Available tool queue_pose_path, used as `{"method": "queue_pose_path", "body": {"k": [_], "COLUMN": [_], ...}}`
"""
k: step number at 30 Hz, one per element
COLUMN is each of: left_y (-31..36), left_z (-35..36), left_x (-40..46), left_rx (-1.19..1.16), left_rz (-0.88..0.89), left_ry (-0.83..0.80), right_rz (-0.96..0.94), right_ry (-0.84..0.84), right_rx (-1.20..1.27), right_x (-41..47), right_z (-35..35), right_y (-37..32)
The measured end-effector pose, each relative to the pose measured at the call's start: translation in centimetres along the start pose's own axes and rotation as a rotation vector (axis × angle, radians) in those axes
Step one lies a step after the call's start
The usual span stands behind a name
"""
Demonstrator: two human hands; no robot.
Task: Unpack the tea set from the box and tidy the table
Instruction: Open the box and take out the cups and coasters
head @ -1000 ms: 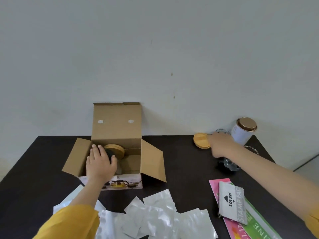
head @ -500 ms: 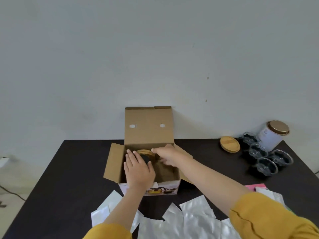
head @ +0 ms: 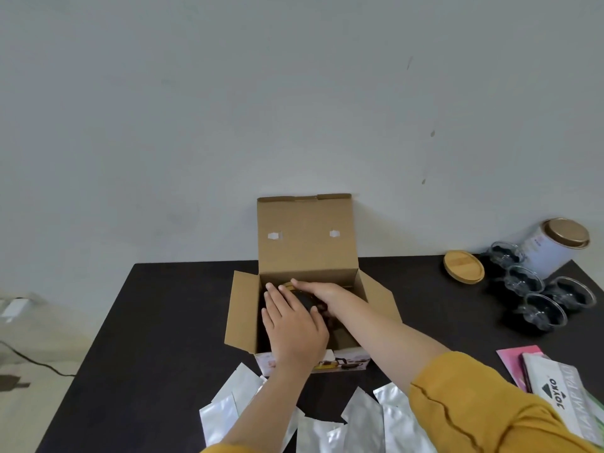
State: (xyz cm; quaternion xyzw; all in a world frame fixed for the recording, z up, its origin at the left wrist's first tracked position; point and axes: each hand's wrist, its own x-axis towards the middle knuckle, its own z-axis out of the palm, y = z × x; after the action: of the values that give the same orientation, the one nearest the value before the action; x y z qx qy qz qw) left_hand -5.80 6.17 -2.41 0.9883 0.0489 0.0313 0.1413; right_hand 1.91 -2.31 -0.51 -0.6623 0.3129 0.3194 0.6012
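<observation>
— Fingers (head: 277,299) of both hands are curled over a dark round item (head: 305,300) inside the open box (head: 307,243); left hand (head: 294,328) and right hand (head: 322,294) are pressed against it, though a closed grip cannot be confirmed.

— Progress?

— Four glass cups (head: 542,297) and a wooden lid (head: 463,266) are set out at the tabletop's far right corner. Silver pouches (head: 362,420) remain scattered along the near edge.
</observation>
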Motion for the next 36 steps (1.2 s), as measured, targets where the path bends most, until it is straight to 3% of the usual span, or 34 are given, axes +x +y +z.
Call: {"method": "queue_pose_path", "body": {"k": [4,10,20,24,29,33,36], "left_y": [0.1,0.0,0.1,0.3,0.5,0.6,0.7], "left_z": [-0.1,0.2,0.8,0.8,0.8,0.6,0.6], "left_x": [0.1,0.1,0.1,0.2,0.2,0.2,0.2], "left_rx": [0.009,0.030,0.079,0.103,0.118,0.136,0.151], "left_rz": [0.006,0.011,0.010,0.001,-0.026,-0.045,-0.059], "left_ry": [-0.001,0.016,0.056,0.065,0.060,0.060,0.056], "right_rz": [-0.009,-0.034,-0.326,-0.382,-0.313,-0.264,-0.331], "right_ry": [0.011,0.052,0.002,0.174,0.468,0.591,0.634], "right_rx": [0.069,0.091,0.205,0.211,0.156,0.032,-0.082], "right_x": [2.6,-0.1,-7.8,-7.4,-3.3,0.4,2.4], "right_z": [0.1,-0.4,-8.9,-15.3,-20.7,-22.5,-22.8], "right_y": [0.6,0.6,-1.3,0.2,4.0,5.9,6.5]}}
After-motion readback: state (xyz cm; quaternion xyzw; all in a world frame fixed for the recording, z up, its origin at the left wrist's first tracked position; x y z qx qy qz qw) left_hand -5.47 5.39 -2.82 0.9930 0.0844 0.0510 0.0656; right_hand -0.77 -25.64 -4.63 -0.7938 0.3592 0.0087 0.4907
